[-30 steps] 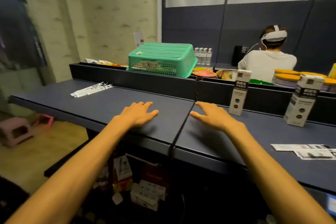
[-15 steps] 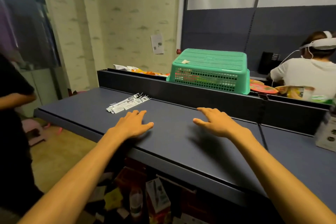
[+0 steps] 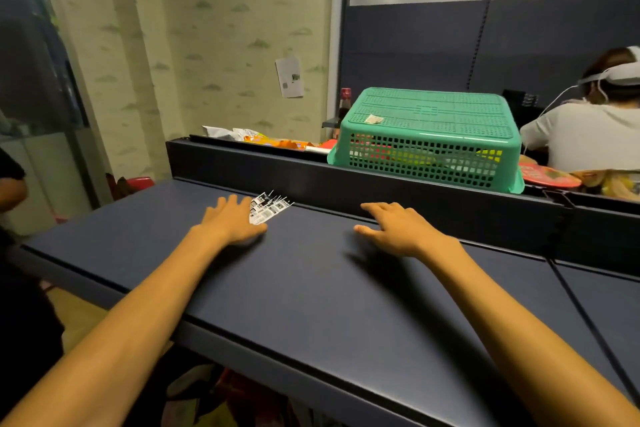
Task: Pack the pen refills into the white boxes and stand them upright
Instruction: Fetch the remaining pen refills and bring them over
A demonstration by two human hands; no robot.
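Note:
A small pile of pen refill packets [image 3: 270, 210], white with black print, lies on the dark blue shelf [image 3: 311, 288] near its back wall. My left hand [image 3: 231, 220] lies flat over the pile's near end, fingers straight, covering part of it. My right hand [image 3: 394, 229] hovers or rests palm down on the shelf to the right, fingers relaxed, holding nothing. No white boxes are in view.
An upturned green plastic basket [image 3: 429, 135] sits behind the shelf's back wall, beside snack packets [image 3: 256, 137]. A person in a white top with a headset [image 3: 595, 128] sits at the far right. Another person's arm [image 3: 10, 184] shows at the left edge.
The view has swung left, so the white boxes have gone out of frame. My left hand has reached forward onto the refill packets; my right hand has followed along the shelf.

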